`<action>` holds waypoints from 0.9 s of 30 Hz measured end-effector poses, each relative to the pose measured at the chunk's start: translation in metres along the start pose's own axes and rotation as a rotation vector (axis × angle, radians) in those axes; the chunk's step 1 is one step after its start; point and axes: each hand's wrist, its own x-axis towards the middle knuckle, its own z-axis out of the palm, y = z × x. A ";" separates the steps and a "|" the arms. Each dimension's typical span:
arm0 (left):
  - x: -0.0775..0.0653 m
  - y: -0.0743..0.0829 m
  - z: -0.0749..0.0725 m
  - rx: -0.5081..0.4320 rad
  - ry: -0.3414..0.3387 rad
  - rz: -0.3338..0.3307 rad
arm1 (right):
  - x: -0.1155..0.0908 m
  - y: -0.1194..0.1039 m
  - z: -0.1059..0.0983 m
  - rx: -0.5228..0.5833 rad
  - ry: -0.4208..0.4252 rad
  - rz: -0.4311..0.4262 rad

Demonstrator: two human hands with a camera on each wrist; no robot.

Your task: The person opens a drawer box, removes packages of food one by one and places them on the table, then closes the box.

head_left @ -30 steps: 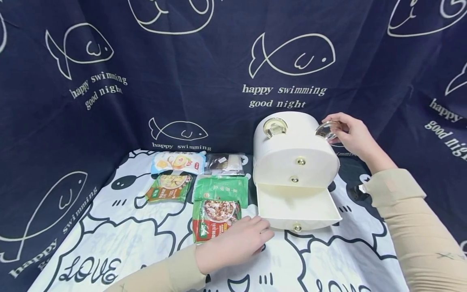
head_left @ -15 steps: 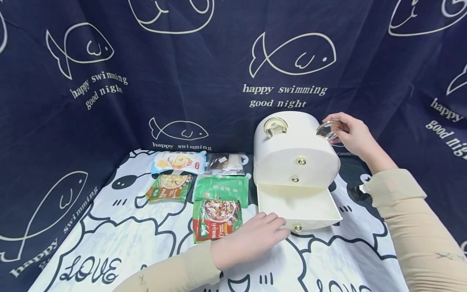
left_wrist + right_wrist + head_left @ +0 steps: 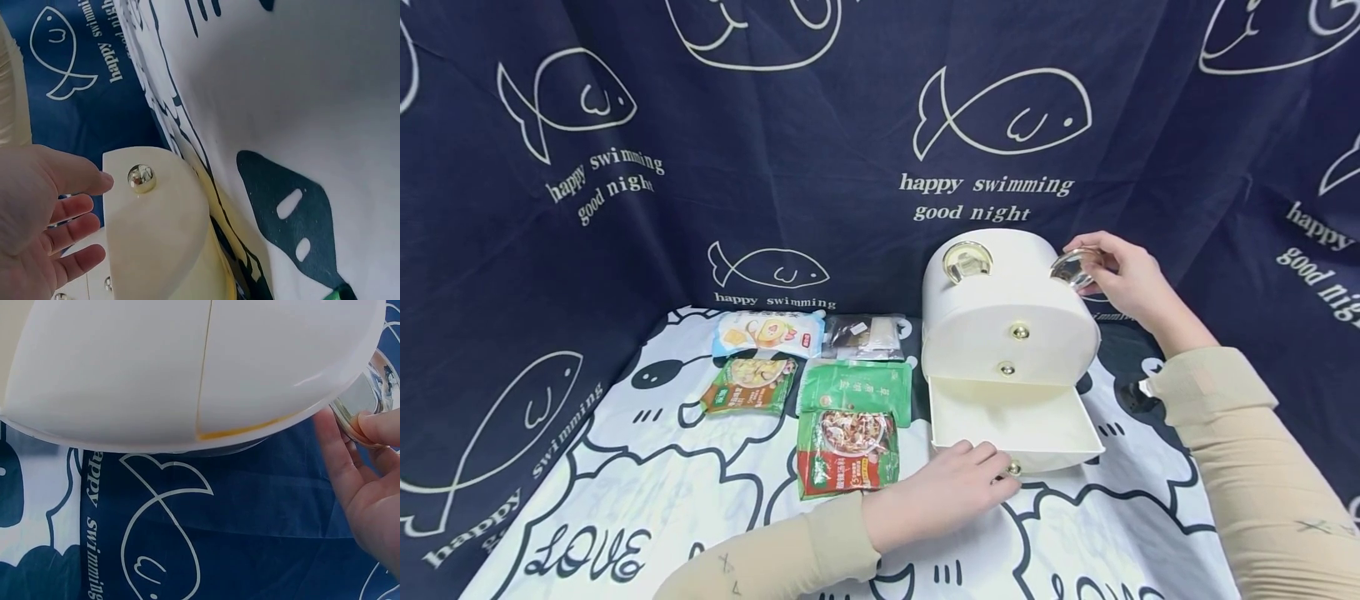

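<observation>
A white rounded storage box (image 3: 977, 342) with gold knobs and two shiny ear-like discs stands right of centre. Its bottom drawer (image 3: 1011, 417) is pulled out, bare inside. My left hand (image 3: 947, 492) is in front of the drawer, fingertips near its gold knob (image 3: 1014, 468). In the left wrist view, that hand's fingers (image 3: 75, 228) are loosely spread beside the drawer front (image 3: 159, 231), with nothing between them. At the box's top right, my right hand (image 3: 1120, 271) pinches the right mirror-like ear (image 3: 1067, 268); thumb and fingers hold its rim (image 3: 347, 419) in the right wrist view.
Left of the box lie several food packets: a red-green one (image 3: 850, 458), a plain green pouch (image 3: 853, 392), a brown-green one (image 3: 748, 386), a blue-white bag (image 3: 767, 333) and a clear dark packet (image 3: 863, 337). A dark blue fish-print curtain (image 3: 850, 167) hangs behind.
My left hand has moved right along the drawer's front, from beside the red-green packet towards the knob. The right hand keeps its hold on the ear; box and packets have stayed put.
</observation>
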 end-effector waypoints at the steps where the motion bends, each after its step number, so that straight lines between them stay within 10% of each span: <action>1: 0.001 0.001 0.000 0.009 0.000 0.003 | 0.000 0.000 0.000 -0.002 0.000 0.000; 27: 0.022 0.011 0.024 0.206 0.011 0.109 | -0.001 0.001 0.002 0.024 -0.005 -0.006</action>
